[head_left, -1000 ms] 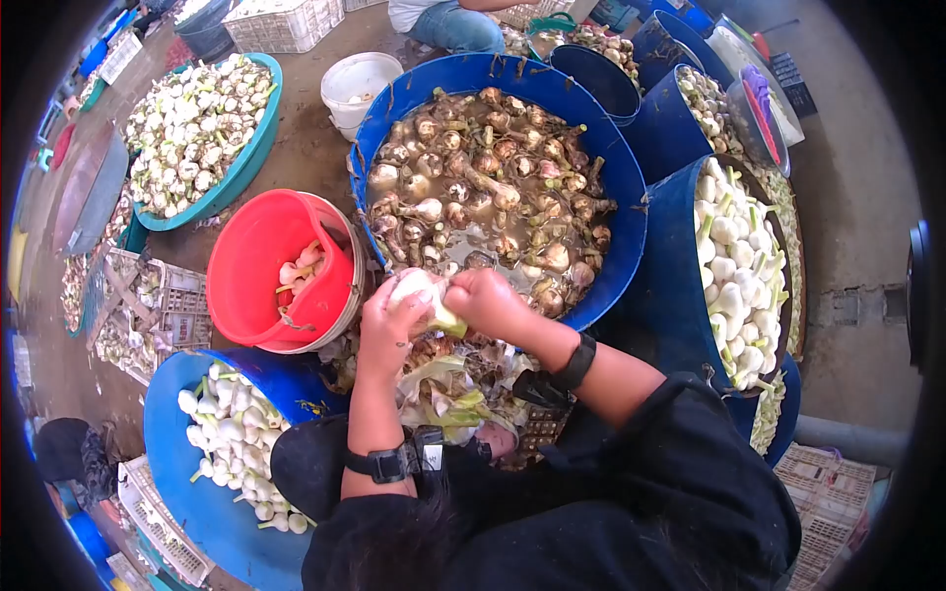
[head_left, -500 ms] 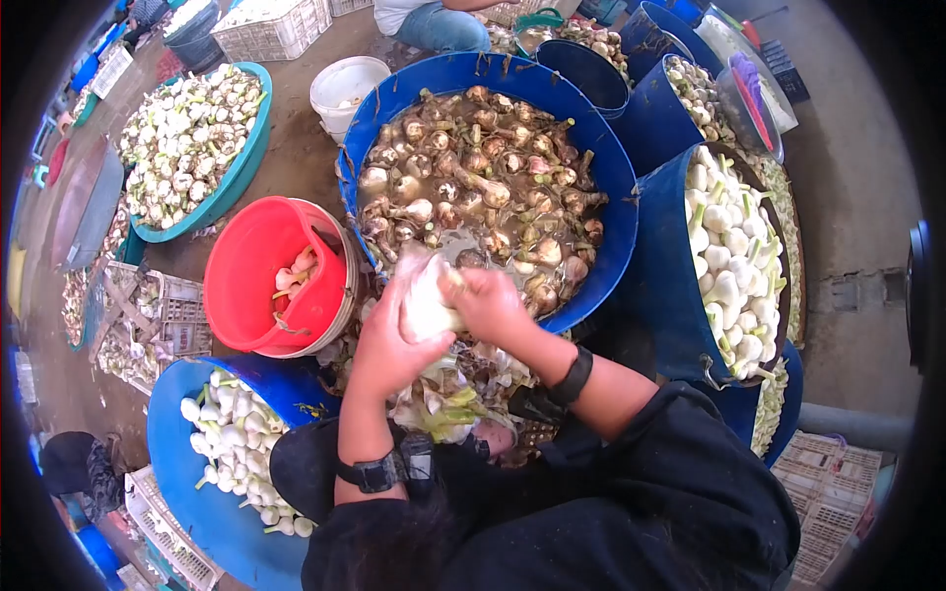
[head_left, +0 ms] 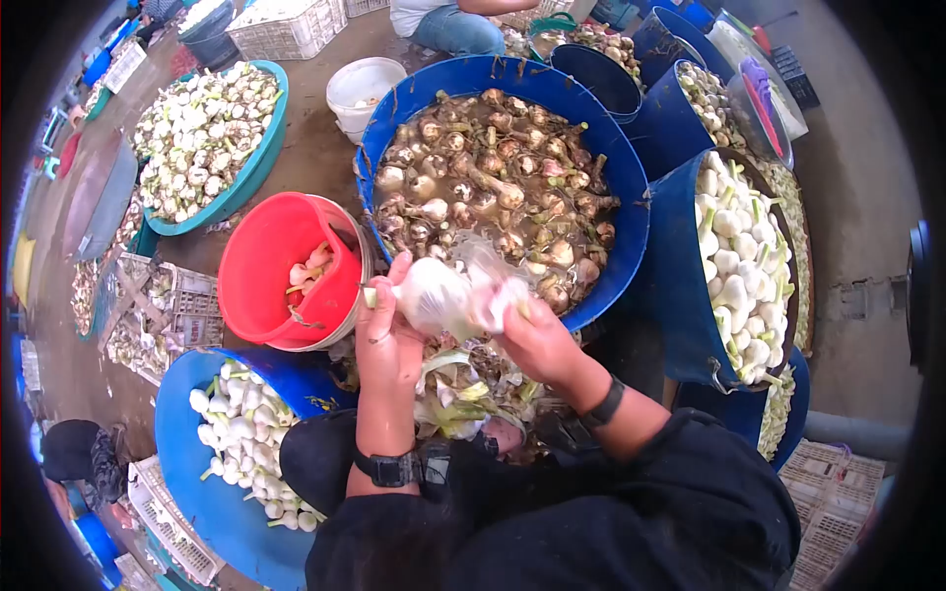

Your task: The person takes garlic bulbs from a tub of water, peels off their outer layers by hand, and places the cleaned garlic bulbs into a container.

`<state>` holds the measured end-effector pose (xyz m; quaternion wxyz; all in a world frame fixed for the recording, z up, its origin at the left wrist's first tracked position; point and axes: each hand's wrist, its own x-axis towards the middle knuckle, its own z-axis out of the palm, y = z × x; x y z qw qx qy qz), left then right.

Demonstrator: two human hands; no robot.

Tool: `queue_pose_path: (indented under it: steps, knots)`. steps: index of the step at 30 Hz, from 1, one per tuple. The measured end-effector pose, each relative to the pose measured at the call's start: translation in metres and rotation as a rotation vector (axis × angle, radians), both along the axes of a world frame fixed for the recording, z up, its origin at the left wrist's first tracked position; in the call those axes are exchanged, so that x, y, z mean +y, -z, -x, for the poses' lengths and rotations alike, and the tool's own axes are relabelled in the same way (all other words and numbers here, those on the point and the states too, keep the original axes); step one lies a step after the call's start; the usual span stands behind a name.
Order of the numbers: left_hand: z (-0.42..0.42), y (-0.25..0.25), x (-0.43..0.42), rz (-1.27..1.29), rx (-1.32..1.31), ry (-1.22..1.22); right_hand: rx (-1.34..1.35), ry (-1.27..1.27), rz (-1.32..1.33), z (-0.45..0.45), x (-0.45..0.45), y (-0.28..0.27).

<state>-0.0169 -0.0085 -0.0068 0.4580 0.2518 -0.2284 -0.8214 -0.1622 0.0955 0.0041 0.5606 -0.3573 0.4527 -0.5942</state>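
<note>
A white garlic bulb [head_left: 434,295] is held by my left hand [head_left: 387,335], its cut stem between the fingers and its round end facing right. My right hand [head_left: 532,335] pinches loose, thin outer skin [head_left: 493,286], which stretches out beside the bulb. Both hands are above the near edge of a blue tub [head_left: 633,222] of muddy water with unpeeled garlic bulbs [head_left: 503,192]. Below the hands lies a heap of peeled skins and leaves [head_left: 458,394].
At left are a red bucket [head_left: 258,266] with a few pieces, a teal basin [head_left: 266,148] of garlic and a blue tub [head_left: 187,502] of peeled bulbs. Another blue tub [head_left: 680,286] of white bulbs stands at right. A seated person [head_left: 458,30] is beyond.
My right hand has moved right and down, drawing skin away from the bulb. The bulb has tilted from upright to nearly level, and my left hand has turned with its palm more exposed.
</note>
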Motion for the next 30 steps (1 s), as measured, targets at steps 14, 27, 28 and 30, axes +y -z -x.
queue_pose_path:
  steps: [14, 27, 28, 30]
  knots:
    - [-0.012, 0.01, -0.002, -0.563, 0.204, 0.175, -0.563, 0.418, 0.504, 0.052, 0.008, -0.083]
    - [-0.008, -0.017, 0.0, -0.186, 0.086, 0.004, 1.048, -0.023, 0.149, -0.001, -0.019, -0.041]
    - [-0.008, -0.016, 0.002, -0.187, 0.058, 0.016, 0.981, -0.069, 0.322, -0.004, -0.027, -0.031]
    - [-0.02, -0.017, 0.0, -0.214, 0.111, -0.044, 0.88, -0.102, 0.366, -0.018, -0.028, -0.021]
